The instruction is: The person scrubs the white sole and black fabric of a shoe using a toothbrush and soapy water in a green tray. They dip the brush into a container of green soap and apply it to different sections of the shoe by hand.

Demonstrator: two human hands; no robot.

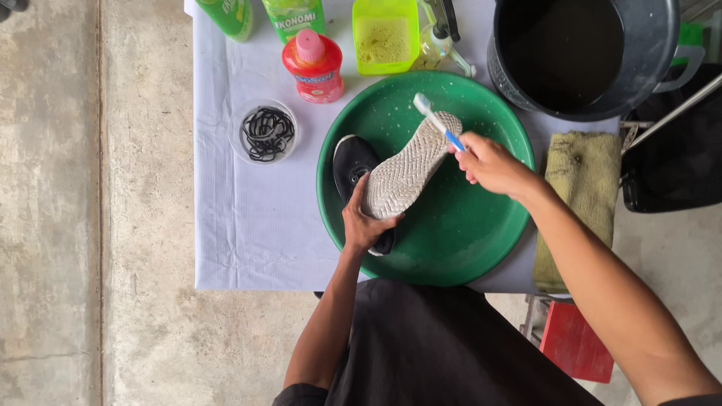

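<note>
Grey-soled black shoe [402,174], sole up over the green basin [481,248], long axis running lower left to upper right. Left hand [363,223] grips its lower-left end; right hand [490,164] is closed around a blue toothbrush [436,120], bristles at the upper-right end.

Two bare forearms reaching forward from the bottom of the view. Left hand [363,222] cupped, fingers curled closed in a grip, thumb raised. Right hand [490,163] further forward, fingers pinched shut, wrist bent slightly inward.
</note>
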